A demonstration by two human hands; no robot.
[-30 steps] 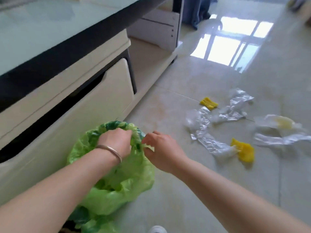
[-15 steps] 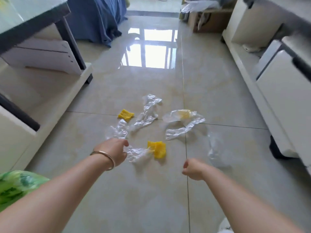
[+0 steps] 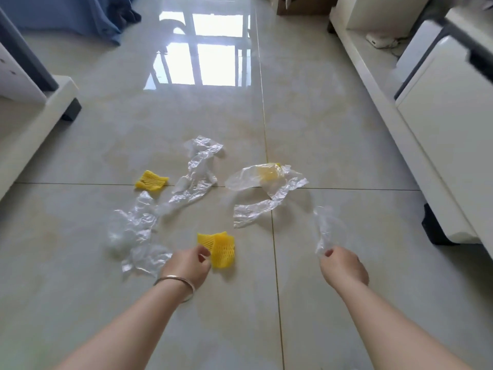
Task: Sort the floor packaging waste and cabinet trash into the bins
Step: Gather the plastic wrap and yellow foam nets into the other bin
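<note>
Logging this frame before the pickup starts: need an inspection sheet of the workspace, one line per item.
Surface: glossy beige tiled floor, window glare at the far end.
Job's things: near yellow foam net at left fingertips; far yellow foam net lying apart; third yellow piece inside a clear bag; long crumpled clear film; clear film by left wrist; clear strip; clear film at right hand.
Clutter: nothing seen beyond the waste.
Grips: left hand curled at the near net, hold unclear; right hand pinches its film.
Cables: white device with cord on the right shelf.
Surroundings: white cabinets both sides, blue fabric, cardboard box.
</note>
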